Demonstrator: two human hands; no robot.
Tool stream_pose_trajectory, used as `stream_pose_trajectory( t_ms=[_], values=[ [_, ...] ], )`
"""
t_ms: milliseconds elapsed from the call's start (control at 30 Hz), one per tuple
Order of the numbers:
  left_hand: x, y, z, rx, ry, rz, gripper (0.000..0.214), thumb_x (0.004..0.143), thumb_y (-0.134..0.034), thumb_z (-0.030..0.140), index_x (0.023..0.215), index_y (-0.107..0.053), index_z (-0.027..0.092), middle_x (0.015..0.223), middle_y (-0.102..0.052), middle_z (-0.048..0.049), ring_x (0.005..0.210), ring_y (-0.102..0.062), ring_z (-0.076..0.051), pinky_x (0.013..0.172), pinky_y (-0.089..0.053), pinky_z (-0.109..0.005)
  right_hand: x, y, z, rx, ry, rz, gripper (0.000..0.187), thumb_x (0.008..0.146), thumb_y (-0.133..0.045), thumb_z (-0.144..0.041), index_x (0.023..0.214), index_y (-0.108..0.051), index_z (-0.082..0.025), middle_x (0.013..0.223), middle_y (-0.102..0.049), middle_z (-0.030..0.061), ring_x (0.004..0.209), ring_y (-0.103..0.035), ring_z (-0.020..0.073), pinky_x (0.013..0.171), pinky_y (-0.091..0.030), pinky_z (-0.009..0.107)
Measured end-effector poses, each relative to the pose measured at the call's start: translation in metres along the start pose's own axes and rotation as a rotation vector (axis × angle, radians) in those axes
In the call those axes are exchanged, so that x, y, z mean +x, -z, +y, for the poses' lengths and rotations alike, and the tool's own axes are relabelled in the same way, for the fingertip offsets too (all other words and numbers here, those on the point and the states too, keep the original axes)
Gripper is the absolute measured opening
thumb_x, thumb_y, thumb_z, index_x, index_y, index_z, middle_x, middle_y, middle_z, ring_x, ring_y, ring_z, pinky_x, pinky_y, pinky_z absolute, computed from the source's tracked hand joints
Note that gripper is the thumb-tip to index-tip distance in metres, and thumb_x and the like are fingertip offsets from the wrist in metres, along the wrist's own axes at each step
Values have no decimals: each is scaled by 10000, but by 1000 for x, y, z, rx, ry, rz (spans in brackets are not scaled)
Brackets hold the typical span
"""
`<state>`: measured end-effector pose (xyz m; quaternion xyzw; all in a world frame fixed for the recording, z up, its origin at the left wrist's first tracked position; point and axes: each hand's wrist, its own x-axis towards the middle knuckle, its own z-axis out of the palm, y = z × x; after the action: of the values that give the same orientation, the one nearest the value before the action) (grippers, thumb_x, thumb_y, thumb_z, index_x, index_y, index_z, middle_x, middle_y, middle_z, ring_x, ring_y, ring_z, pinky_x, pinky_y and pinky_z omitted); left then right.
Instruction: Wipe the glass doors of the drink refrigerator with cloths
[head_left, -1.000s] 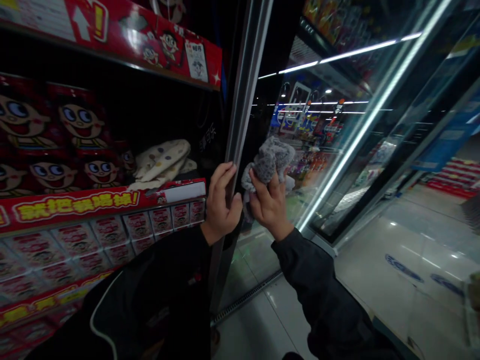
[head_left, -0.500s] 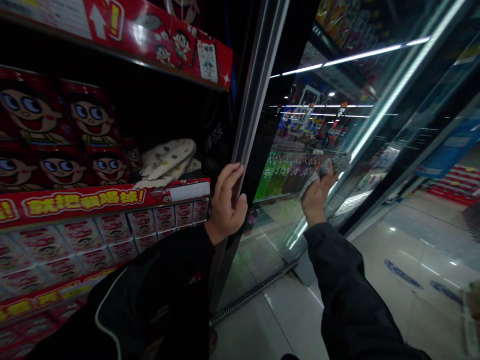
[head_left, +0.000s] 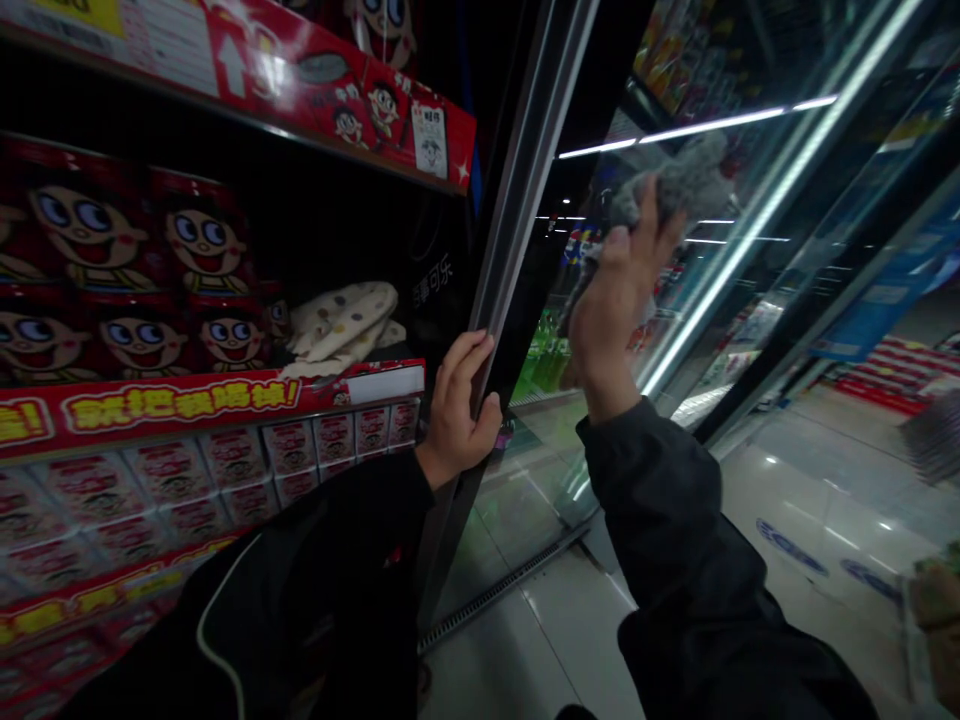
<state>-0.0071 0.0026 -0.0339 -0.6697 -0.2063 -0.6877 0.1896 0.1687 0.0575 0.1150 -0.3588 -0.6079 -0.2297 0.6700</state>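
Note:
My left hand (head_left: 459, 412) is wrapped round the metal edge of an open glass fridge door (head_left: 525, 200), holding it. My right hand (head_left: 616, 300) is raised high against the door's glass and presses a grey cloth (head_left: 679, 185) to the pane, fingers closed on it. Both arms are in dark sleeves. Green bottles (head_left: 544, 350) show dimly through the glass just below the cloth hand.
A red shelf unit (head_left: 187, 400) of cartoon-face snack bags and small boxes stands at the left, with a spotted cloth (head_left: 341, 320) lying on it. A lit strip runs down the fridge frame (head_left: 750, 220). Glossy tiled floor (head_left: 810, 500) lies at the right.
My right hand carried the grey cloth from beside the door edge out to the right across the glass, then upward. My left hand kept its hold on the door edge.

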Motion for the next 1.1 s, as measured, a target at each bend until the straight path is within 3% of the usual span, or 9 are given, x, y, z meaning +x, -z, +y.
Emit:
stream_pose_trajectory(
  t_ms=[100,167,300,400,467,633,800,933,1100],
  values=[
    [-1,-2,-1,22,-7,31,564,1128,-480,382,1670,-432,234,1579,-626,-176,1498,-633,-305,1221,-587,-516,-19,-6,-62,-13,145,-52,625,1167,-259,-482,1735,-370,-245,1851,-278,105,1785,-136,294,1423,-171,659],
    [-3,-5,-3,43,-8,67,544,1126,-497,403,1642,-465,233,1564,-639,-181,1486,-646,-306,1201,-606,-503,-37,-3,-88,-37,232,-136,606,1161,-287,-473,1732,-392,-298,1853,-281,66,1788,-148,290,1423,-199,654],
    [-5,-8,-7,75,-13,92,559,1113,-545,419,1636,-480,232,1578,-632,-189,1505,-635,-316,1212,-598,-510,-57,8,-96,-165,424,-269,580,1146,-380,-458,1703,-459,-315,1829,-380,62,1781,-188,272,1450,-171,620],
    [-4,-6,-7,59,-26,83,607,1108,-558,400,1682,-441,242,1609,-599,-184,1540,-600,-311,1255,-564,-517,-53,13,-71,-206,516,-274,572,1137,-415,-448,1702,-452,-364,1820,-410,48,1769,-228,271,1456,-136,625],
    [-3,-3,-5,35,-20,58,607,1105,-555,389,1684,-445,248,1611,-587,-177,1536,-596,-309,1268,-551,-529,-44,13,-44,-183,486,-241,568,1134,-400,-446,1692,-466,-363,1833,-378,57,1762,-246,272,1455,-117,629],
    [-2,-1,-3,27,14,29,615,1097,-559,411,1682,-437,266,1616,-565,-158,1523,-595,-309,1274,-535,-532,-25,16,49,-164,177,-166,622,1108,-355,-451,1701,-455,-291,1861,-284,91,1758,-244,289,1425,-207,642],
    [-3,-2,-5,22,17,25,626,1089,-570,393,1686,-430,270,1626,-549,-150,1536,-576,-311,1278,-528,-527,-19,42,134,-176,-90,-132,721,1090,-290,-439,1744,-347,-141,1865,-241,183,1773,-163,311,1428,-179,635],
    [-2,-1,-4,11,15,12,630,1098,-562,382,1701,-415,273,1643,-540,-152,1545,-569,-321,1282,-523,-537,-15,63,165,-232,-310,-156,720,1106,-273,-432,1758,-292,-129,1874,-199,202,1783,-97,308,1426,-157,640],
    [0,1,-2,-10,-3,14,600,1126,-524,429,1696,-435,265,1641,-555,-152,1536,-576,-317,1275,-517,-513,-5,61,169,-208,-630,-98,687,1099,-245,-403,1704,-355,-98,1836,-277,233,1765,-146,379,1418,-123,696]
  ],
)
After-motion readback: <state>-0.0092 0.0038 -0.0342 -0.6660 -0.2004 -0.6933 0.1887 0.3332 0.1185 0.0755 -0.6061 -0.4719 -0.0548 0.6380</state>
